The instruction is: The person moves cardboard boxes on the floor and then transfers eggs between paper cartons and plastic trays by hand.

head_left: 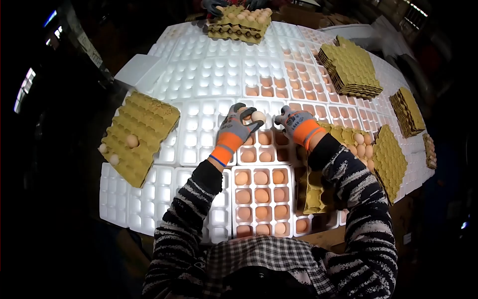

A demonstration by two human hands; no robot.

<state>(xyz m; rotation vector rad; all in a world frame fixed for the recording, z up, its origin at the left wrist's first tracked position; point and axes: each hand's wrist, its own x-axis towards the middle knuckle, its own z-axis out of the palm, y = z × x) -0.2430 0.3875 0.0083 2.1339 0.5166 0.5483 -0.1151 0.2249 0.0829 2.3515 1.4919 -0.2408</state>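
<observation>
My left hand (pixel 237 125), in a grey and orange glove, is closed around a pale egg (pixel 258 116); a browner egg (pixel 245 115) shows between its fingers. It is above a white foam egg tray (pixel 240 158) whose lower cells hold brown eggs (pixel 265 138). My right hand (pixel 295 123), gloved alike, hovers by the tray's right side with fingers curled inward; what they hold, if anything, is hidden. Beneath my right forearm, a yellow pulp tray (pixel 338 132) carries several eggs (pixel 359 149). Nearest me, another foam tray (pixel 234 204) has brown eggs in all its visible cells.
White foam trays (pixel 191 134) cover the table. At left a tilted pulp tray (pixel 149 112) bears a few eggs. Stacked pulp trays (pixel 351 67) stand at right. Across the table, another person's gloved hand (pixel 214 7) is at a stack of egg-filled pulp trays (pixel 236 34).
</observation>
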